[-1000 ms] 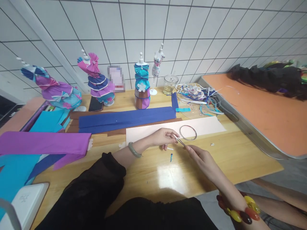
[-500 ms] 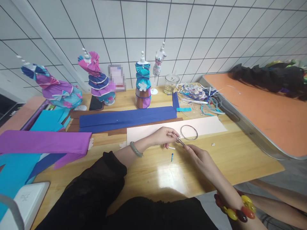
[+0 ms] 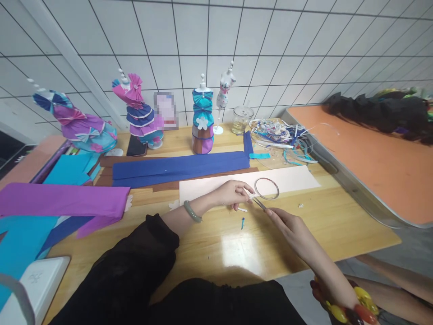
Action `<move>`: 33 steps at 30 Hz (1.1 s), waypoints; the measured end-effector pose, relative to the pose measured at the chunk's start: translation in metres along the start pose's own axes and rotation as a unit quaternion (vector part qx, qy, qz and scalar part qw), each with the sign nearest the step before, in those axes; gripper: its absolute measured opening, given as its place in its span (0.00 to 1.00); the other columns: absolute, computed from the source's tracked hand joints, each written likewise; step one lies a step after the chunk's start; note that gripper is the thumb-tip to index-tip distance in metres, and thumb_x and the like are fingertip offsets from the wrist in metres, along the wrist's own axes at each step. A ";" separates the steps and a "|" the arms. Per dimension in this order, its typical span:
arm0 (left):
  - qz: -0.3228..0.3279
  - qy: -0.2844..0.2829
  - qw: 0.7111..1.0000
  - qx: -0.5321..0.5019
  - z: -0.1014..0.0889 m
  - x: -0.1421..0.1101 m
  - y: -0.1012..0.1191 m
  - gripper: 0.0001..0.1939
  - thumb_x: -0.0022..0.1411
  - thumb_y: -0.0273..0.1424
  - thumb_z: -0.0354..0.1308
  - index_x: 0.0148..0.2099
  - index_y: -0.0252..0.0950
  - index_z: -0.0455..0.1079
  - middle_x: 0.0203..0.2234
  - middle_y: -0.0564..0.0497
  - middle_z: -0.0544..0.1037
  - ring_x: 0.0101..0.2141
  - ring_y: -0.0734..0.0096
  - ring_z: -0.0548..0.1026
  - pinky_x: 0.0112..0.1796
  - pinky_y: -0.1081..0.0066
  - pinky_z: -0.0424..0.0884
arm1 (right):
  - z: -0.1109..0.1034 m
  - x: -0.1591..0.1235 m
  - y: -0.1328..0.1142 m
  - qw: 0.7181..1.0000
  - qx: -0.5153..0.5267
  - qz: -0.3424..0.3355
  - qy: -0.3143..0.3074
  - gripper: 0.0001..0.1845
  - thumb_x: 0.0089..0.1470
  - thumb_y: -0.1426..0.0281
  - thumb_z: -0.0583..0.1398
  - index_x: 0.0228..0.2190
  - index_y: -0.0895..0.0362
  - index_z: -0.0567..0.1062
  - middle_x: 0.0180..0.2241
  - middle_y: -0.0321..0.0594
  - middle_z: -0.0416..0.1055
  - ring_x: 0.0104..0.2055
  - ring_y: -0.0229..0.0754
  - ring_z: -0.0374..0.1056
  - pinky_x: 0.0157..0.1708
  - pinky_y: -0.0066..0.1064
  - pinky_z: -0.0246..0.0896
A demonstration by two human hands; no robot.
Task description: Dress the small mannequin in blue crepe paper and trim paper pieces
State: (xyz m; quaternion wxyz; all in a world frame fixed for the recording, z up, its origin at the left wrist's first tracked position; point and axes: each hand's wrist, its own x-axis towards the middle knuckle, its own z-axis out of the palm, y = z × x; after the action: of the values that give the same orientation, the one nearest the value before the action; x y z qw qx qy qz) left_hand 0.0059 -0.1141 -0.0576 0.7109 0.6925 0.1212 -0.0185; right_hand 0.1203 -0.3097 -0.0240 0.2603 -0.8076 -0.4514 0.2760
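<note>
Near the middle of the table, my left hand [image 3: 232, 192] is closed in a pinch on a small white piece [image 3: 250, 195], too small to name. My right hand [image 3: 289, 225] grips a pair of metal tweezers [image 3: 260, 204], whose tips point at that white piece by my left fingertips. A thin ring [image 3: 267, 188] lies just beyond the tweezers, partly over a pale pink strip [image 3: 291, 178]. Below my left fingers are a white scrap [image 3: 242, 209] and a small blue scrap [image 3: 242, 222].
Dressed miniature mannequins [image 3: 203, 119] stand along the tiled wall, beside a glass cup [image 3: 242, 119]. A heap of ribbon scraps [image 3: 275, 131] lies at the back right. Blue [image 3: 179, 169] and purple [image 3: 64, 201] strips cover the left. An orange-topped table [image 3: 368, 149] adjoins at right.
My right hand has drawn back slightly to the right and down with the tweezers. A white piece now shows at my left fingertips. My left hand has hardly moved.
</note>
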 end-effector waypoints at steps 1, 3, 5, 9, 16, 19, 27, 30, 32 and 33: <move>0.002 0.001 1.000 -0.003 0.000 0.000 0.000 0.17 0.55 0.30 0.56 0.47 0.33 0.66 0.33 0.45 0.77 0.15 0.83 0.68 0.16 0.80 0.62 | -0.001 -0.001 0.000 1.000 0.001 0.001 -0.004 0.22 0.58 0.54 0.49 0.34 0.55 0.75 0.29 0.41 0.76 0.38 0.52 0.71 0.33 0.33 0.64; 0.004 -0.001 1.000 -0.009 -0.001 0.000 0.000 0.17 0.55 0.30 0.56 0.48 0.32 0.65 0.33 0.45 0.77 0.14 0.83 0.68 0.16 0.79 0.63 | -0.001 -0.005 0.000 1.000 0.000 -0.005 -0.020 0.22 0.59 0.54 0.48 0.34 0.55 0.75 0.30 0.42 0.76 0.39 0.51 0.71 0.34 0.34 0.64; 0.007 -0.007 1.000 -0.015 -0.002 0.001 0.000 0.18 0.55 0.31 0.56 0.48 0.32 0.64 0.34 0.44 0.77 0.14 0.82 0.68 0.16 0.79 0.64 | 0.001 -0.010 0.002 0.999 -0.003 -0.018 -0.049 0.20 0.59 0.55 0.49 0.37 0.55 0.74 0.33 0.42 0.77 0.39 0.50 0.72 0.35 0.34 0.64; 0.002 -0.010 1.000 -0.014 -0.002 0.001 0.000 0.19 0.55 0.31 0.56 0.49 0.33 0.63 0.35 0.43 0.77 0.14 0.82 0.68 0.16 0.79 0.64 | 0.010 -0.020 0.008 0.995 -0.051 -0.043 -0.068 0.18 0.57 0.57 0.52 0.42 0.55 0.72 0.36 0.45 0.76 0.37 0.50 0.72 0.35 0.37 0.65; -0.002 -0.014 1.000 -0.013 -0.002 0.000 -0.001 0.20 0.56 0.30 0.55 0.52 0.35 0.61 0.36 0.44 0.77 0.16 0.81 0.70 0.17 0.78 0.66 | 0.012 -0.016 0.005 0.969 -0.147 -0.197 0.032 0.13 0.57 0.62 0.55 0.39 0.52 0.77 0.39 0.47 0.72 0.41 0.49 0.69 0.40 0.40 0.66; -0.003 -0.020 1.000 -0.016 -0.002 -0.001 0.001 0.21 0.56 0.32 0.56 0.52 0.35 0.61 0.36 0.44 0.77 0.16 0.81 0.70 0.17 0.78 0.65 | 0.006 0.002 0.003 0.959 -0.142 -0.220 0.111 0.13 0.59 0.65 0.53 0.37 0.54 0.77 0.38 0.47 0.73 0.41 0.48 0.69 0.41 0.41 0.65; 0.004 -0.025 0.999 -0.023 -0.003 -0.005 0.006 0.21 0.56 0.32 0.57 0.52 0.35 0.63 0.32 0.48 0.76 0.16 0.81 0.70 0.19 0.78 0.66 | 0.010 0.048 0.000 0.894 -0.285 -0.285 0.197 0.10 0.58 0.68 0.54 0.38 0.57 0.74 0.38 0.48 0.73 0.39 0.49 0.67 0.35 0.38 0.57; 0.007 -0.028 0.999 -0.033 -0.003 -0.004 0.005 0.21 0.56 0.32 0.57 0.53 0.34 0.62 0.33 0.48 0.76 0.16 0.83 0.69 0.19 0.78 0.66 | 0.012 0.052 -0.001 0.889 -0.287 -0.289 0.211 0.10 0.59 0.68 0.54 0.38 0.57 0.74 0.37 0.47 0.74 0.38 0.47 0.67 0.34 0.36 0.55; 0.001 -0.029 0.999 -0.032 -0.003 -0.004 0.003 0.21 0.57 0.31 0.56 0.53 0.34 0.62 0.34 0.47 0.76 0.16 0.83 0.69 0.19 0.79 0.65 | 0.013 0.054 0.000 0.894 -0.265 -0.289 0.219 0.10 0.59 0.68 0.54 0.36 0.57 0.74 0.35 0.46 0.74 0.38 0.46 0.68 0.34 0.35 0.54; -0.003 -0.032 0.999 -0.030 -0.003 -0.003 0.003 0.21 0.57 0.31 0.56 0.53 0.34 0.62 0.34 0.47 0.76 0.16 0.83 0.69 0.19 0.79 0.65 | 0.013 0.055 0.001 0.896 -0.255 -0.288 0.220 0.10 0.59 0.68 0.54 0.35 0.57 0.74 0.35 0.46 0.74 0.37 0.45 0.68 0.33 0.34 0.54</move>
State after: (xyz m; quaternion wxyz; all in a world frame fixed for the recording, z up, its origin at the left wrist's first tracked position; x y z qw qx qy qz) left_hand 0.0030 -0.1116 -0.0543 0.7350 0.6694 0.1010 -0.0388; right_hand 0.1363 -0.2602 -0.0456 0.2057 -0.7214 -0.6502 -0.1204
